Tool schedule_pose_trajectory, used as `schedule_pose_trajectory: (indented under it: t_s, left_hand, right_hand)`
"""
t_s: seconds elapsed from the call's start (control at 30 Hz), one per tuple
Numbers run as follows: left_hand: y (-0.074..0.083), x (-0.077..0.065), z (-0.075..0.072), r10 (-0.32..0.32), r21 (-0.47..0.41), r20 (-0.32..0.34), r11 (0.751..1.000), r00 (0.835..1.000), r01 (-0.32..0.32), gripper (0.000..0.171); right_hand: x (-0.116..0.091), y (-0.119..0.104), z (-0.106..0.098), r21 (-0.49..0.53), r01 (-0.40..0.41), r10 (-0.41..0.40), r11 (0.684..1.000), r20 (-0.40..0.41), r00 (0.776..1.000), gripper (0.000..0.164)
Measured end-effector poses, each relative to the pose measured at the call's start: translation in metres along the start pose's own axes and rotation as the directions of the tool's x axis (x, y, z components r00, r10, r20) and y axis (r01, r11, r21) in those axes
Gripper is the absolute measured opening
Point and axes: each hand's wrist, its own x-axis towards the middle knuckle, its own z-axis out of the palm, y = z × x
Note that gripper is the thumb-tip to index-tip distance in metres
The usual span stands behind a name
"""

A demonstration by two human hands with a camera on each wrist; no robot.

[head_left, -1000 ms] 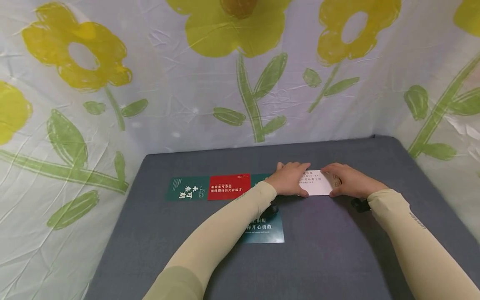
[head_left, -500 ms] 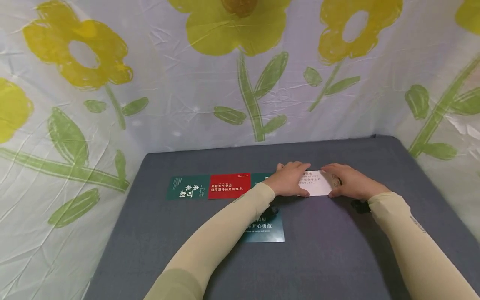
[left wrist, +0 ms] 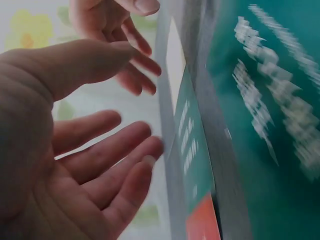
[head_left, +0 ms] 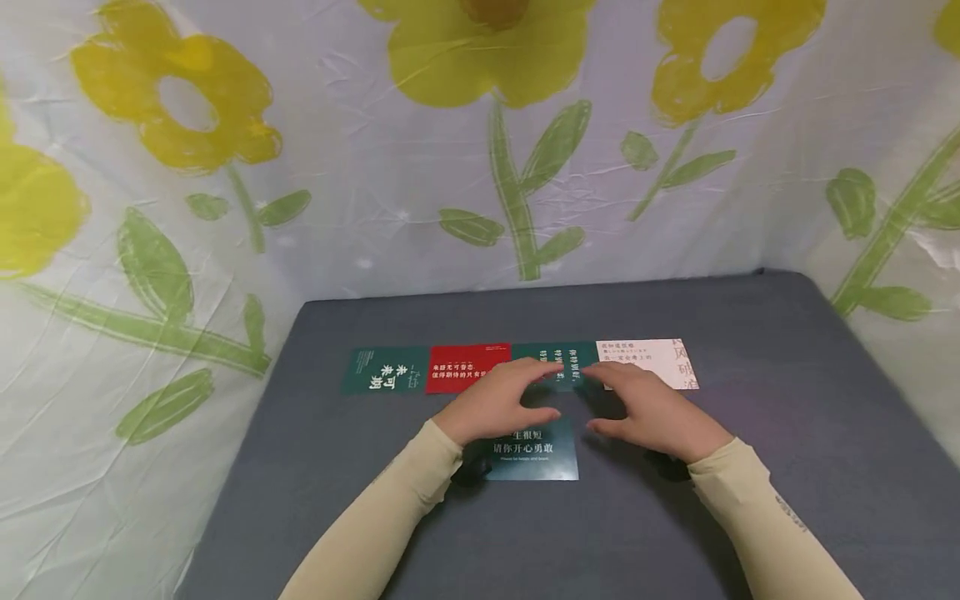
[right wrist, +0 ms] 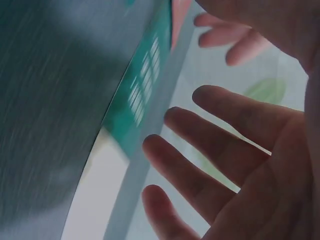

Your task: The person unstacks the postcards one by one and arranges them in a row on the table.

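Observation:
Side by side in a row lie a green card [head_left: 375,369], a red card [head_left: 457,367], a second green card [head_left: 577,360] and a pale pink card [head_left: 660,364], all printed with white or dark characters. Nearer the person lies a single teal card [head_left: 536,462], its upper left part hidden by the left hand [head_left: 498,400]. That hand hovers with spread fingers, holding nothing. Facing it, the right hand [head_left: 656,412] hovers in front of the pink card, fingers extended and likewise holding nothing. Both wrist views show a gap between the fingers and the cards.
A dark grey cloth [head_left: 637,533] covers the table under the cards. Behind and at both sides hangs a white curtain [head_left: 360,167] printed with yellow flowers. Black wrist devices show under both wrists.
Both hands have let go of the pink card and moved left and toward the person, over the teal card. The pink card now lies flat at the row's right end. The view has shifted slightly.

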Motion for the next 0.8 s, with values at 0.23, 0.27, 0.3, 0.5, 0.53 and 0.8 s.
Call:
schedule_pose_trajectory:
  t_s: [0.23, 0.27, 0.3, 0.5, 0.53, 0.8]
  left_hand:
    - [-0.013, -0.060, -0.007, -0.112, 0.044, 0.006, 0.993, 0.994, 0.112, 0.089]
    - [-0.014, -0.064, -0.007, -0.118, 0.050, 0.009, 0.992, 0.993, 0.117, 0.092]
    - [-0.014, -0.068, -0.007, -0.121, 0.061, 0.011, 0.991, 0.993, 0.120, 0.095]
    - [-0.014, -0.069, 0.001, -0.110, 0.192, 0.045, 0.976, 0.993, 0.100, 0.100]
    - [-0.015, -0.070, 0.002, -0.114, 0.211, 0.054, 0.972, 0.992, 0.100, 0.100]
    - [-0.010, -0.073, 0.006, -0.166, 0.261, 0.096, 0.956, 0.981, 0.136, 0.100]
  right_hand:
    - [0.007, -0.048, 0.026, -0.012, 0.072, -0.071, 0.997, 0.089, 0.994, 0.076]
    - [0.007, -0.053, 0.029, -0.008, 0.063, -0.062, 0.998, 0.106, 0.992, 0.079]
    - [0.006, -0.056, 0.031, -0.012, 0.056, -0.054, 0.998, 0.117, 0.992, 0.081]
    - [0.001, -0.057, 0.041, -0.023, 0.006, -0.003, 1.000, 0.111, 0.994, 0.088]
    - [0.002, -0.057, 0.042, -0.027, 0.007, -0.004, 1.000, 0.110, 0.994, 0.088]
    - [0.005, -0.061, 0.043, -0.031, 0.007, -0.003, 1.000, 0.149, 0.989, 0.089]
